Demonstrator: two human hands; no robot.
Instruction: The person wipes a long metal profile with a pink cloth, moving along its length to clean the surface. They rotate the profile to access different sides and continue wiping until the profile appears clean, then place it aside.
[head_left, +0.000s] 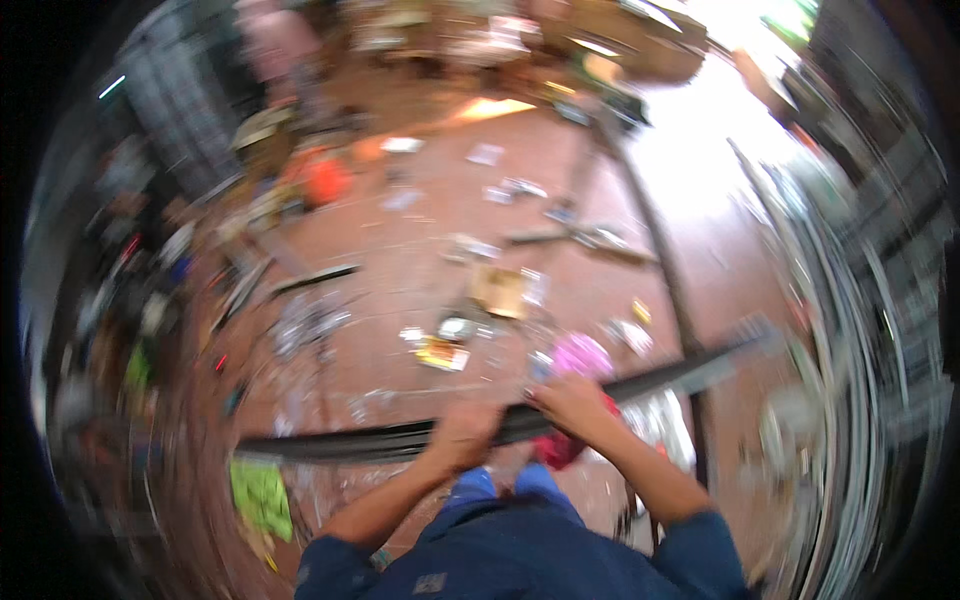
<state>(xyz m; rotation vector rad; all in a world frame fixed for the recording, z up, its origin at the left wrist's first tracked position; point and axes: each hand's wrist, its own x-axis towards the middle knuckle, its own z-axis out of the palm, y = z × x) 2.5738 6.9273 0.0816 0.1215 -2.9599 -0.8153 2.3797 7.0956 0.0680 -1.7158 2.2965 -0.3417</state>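
A long dark bar, perhaps a metal profile (345,446), lies across in front of my body, its right end raised farther out than its left. My left hand (468,432) is closed round it near the middle. Just to the right, my right hand (575,402) grips the same bar. Both hands are blurred by motion, so single fingers are hard to make out. Close behind my right hand is a pink bundle (582,356), and a dark red thing (560,448) shows below the bar.
On the reddish floor lie a small cardboard box (498,291), a yellow packet (441,353) and scattered scraps. A lime-green cloth (262,497) is at lower left. A long dark pole (650,215) runs down the right side. Long rails (825,330) line the right edge. An orange-red object (325,178) sits far left.
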